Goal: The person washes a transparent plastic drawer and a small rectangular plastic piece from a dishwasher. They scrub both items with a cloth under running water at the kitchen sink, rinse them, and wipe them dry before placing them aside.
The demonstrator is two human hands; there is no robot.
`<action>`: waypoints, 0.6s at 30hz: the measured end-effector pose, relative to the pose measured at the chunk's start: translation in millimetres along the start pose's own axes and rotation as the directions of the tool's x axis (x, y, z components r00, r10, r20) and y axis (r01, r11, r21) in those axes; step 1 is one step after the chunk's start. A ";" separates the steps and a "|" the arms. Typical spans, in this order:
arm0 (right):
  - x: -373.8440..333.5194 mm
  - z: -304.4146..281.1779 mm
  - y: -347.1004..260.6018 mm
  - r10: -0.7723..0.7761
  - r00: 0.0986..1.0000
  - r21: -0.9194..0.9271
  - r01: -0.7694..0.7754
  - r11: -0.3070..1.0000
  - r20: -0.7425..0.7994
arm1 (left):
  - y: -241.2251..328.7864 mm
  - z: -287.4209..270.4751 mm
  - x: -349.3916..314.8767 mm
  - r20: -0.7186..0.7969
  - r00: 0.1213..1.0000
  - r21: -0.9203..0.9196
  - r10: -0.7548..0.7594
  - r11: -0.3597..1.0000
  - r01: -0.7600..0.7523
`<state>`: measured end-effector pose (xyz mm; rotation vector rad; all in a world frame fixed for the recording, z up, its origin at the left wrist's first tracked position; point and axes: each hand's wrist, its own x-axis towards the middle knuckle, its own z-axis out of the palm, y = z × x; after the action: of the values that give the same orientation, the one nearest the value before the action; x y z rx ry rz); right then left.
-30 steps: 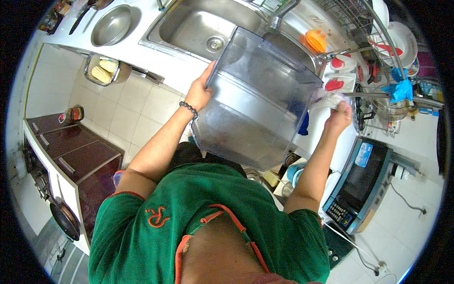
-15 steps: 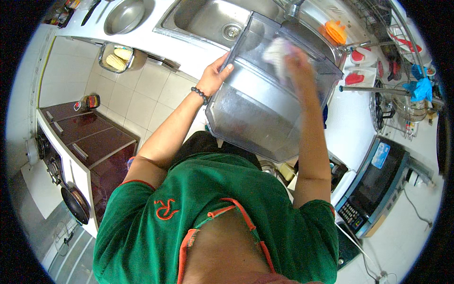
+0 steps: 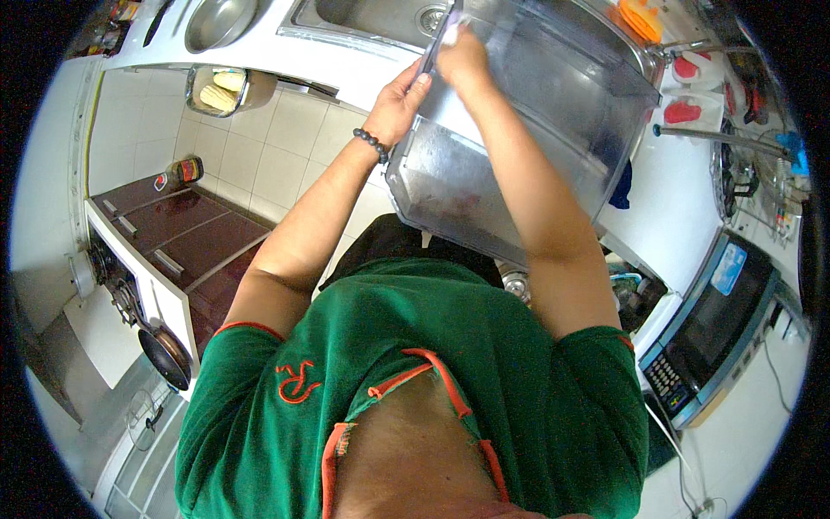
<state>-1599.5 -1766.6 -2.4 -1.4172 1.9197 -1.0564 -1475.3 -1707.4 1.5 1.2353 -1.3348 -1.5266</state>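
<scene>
A large clear grey plastic drawer bin [image 3: 553, 117] is held tilted in front of me, its far end over the sink [image 3: 350, 24]. My left hand [image 3: 398, 105] is closed on its left rim, thumb on the near side; a dark bead bracelet is on that wrist. Inside the bin, my right hand [image 3: 463, 60] presses a white cloth [image 3: 456, 31] against the far part of the left wall. Most of the cloth is hidden by the fingers. The bin's walls look wet and cloudy.
A steel bowl [image 3: 220, 22] stands on the counter at the far left. Below it, a small bin [image 3: 196, 95] holds pale yellow pieces like corn cobs. A microwave [image 3: 711, 324] is at the right, a frying pan [image 3: 164, 356] at the left. Dark blue fabric [image 3: 621, 185] hangs beside the drawer bin.
My right hand has moved the cloth left, from the bin's far right part to its left wall. The left hand keeps its hold on the rim. The whole view has shifted slightly.
</scene>
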 end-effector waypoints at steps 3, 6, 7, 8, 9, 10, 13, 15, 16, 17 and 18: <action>-72.5 -19.6 -20.6 0.044 0.854 -0.105 0.013 0.994 0.519 | -5.4 0.5 0.3 -0.049 0.995 0.088 0.090 0.992 -0.086; -136.9 -18.7 -1.8 0.193 0.601 -0.150 -0.122 0.981 0.776 | -3.6 2.1 0.6 -0.045 0.998 0.095 0.052 0.994 -0.047; -138.5 -20.9 7.1 0.039 0.668 -0.149 0.109 0.983 0.743 | -1.1 2.9 0.7 -0.046 0.998 0.101 0.039 0.994 -0.034; -123.4 -16.4 15.9 0.166 0.615 -0.067 -0.182 0.981 0.771 | 1.3 5.2 -0.8 -0.053 0.998 0.053 0.036 0.998 -0.034; -103.4 -9.8 22.7 0.262 0.524 0.007 -0.456 0.890 0.811 | 0.6 3.9 -1.5 -0.059 0.997 0.047 0.041 0.998 -0.039; -73.6 -28.6 -2.6 0.231 0.636 0.057 -0.398 0.915 0.737 | -3.8 -1.2 -1.6 -0.081 0.996 0.040 0.042 0.998 -0.039; 40.5 0.1 39.7 0.103 0.935 0.519 -0.278 0.808 0.340 | 4.8 5.0 -0.5 -0.045 0.999 0.033 0.027 0.999 -0.026; 42.4 -0.3 34.7 0.090 0.964 0.210 -0.145 0.967 0.252 | 11.1 7.0 -1.6 -0.049 0.999 0.059 0.005 0.998 -0.002; 41.4 2.1 23.8 0.062 0.973 0.035 -0.072 0.997 0.221 | 5.6 4.9 -0.6 -0.057 0.998 0.005 0.010 1.000 -0.009; 11.9 4.9 21.9 0.050 0.955 -0.040 -0.040 0.998 0.294 | 1.5 3.0 0.5 -0.063 0.998 0.006 0.010 1.000 -0.010; -28.0 -3.2 6.2 0.056 0.911 -0.121 -0.006 0.993 0.409 | -2.6 0.3 -0.4 -0.077 0.997 0.000 0.002 1.000 -0.002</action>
<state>-1596.6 -1738.3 -6.8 -1.5252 1.7057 -0.5735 -1475.3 -1706.4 -1.0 1.2797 -1.2856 -1.4630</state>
